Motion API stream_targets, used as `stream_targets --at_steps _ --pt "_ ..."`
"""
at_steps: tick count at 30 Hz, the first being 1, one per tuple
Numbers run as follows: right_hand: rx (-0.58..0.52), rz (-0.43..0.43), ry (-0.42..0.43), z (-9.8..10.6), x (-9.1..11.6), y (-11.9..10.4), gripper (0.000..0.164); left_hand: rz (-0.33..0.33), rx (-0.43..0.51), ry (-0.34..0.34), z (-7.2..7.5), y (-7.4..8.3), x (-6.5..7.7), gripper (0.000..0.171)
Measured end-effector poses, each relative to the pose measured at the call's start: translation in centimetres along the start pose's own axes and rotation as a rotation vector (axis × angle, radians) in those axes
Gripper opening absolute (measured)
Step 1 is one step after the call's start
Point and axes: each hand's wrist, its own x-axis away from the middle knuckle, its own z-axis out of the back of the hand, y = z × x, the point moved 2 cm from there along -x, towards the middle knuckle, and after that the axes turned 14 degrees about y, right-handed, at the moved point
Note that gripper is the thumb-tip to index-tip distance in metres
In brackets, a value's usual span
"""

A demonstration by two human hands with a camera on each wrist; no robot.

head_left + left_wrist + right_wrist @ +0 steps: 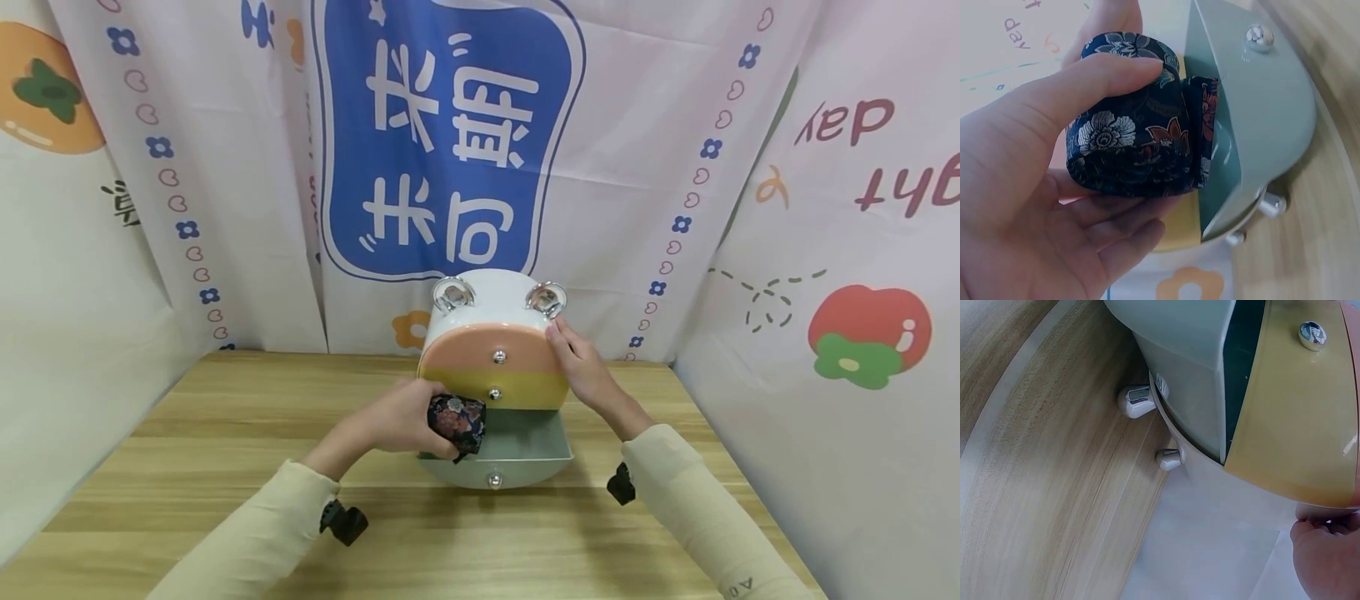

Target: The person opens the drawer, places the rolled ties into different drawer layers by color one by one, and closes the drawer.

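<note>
A rolled-up dark floral necktie [1132, 119] is in my left hand [405, 417], gripped between the thumb and the curled fingers. It hangs over the left part of a pulled-out pale green drawer [495, 473], the lowest in a small cabinet [501, 292] with shiny silver ears. Above that drawer, the yellow drawer [525, 392] and the pink drawer [465, 342] are closed. At the cabinet's upper right side, just under one ear, my right hand [592, 375] holds the edge. Only part of this hand [1329, 556] shows in the right wrist view.
The cabinet stands on a wood-grain table [247, 467], raised on short silver feet [1138, 401]. Printed cloth [615, 108] hangs behind it, with more cloth on both sides. A black wrist device [343, 523] sits at each sleeve cuff.
</note>
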Motion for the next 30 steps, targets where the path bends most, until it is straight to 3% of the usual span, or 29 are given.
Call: stream_targets --at_steps 7,18,30 --pt "0.001 -0.001 0.006 0.0 0.0 0.1 0.081 0.072 0.04 0.004 -1.6 0.1 -1.0 0.06" --pt "-0.001 0.014 0.03 -0.1 0.1 0.5 0.078 0.106 0.002 0.016 -4.0 -0.1 -2.0 0.053" --pt "-0.002 0.027 0.031 -0.2 0.0 0.5 0.076 0.179 0.006 -0.003 -5.9 -0.4 -2.5 0.066"
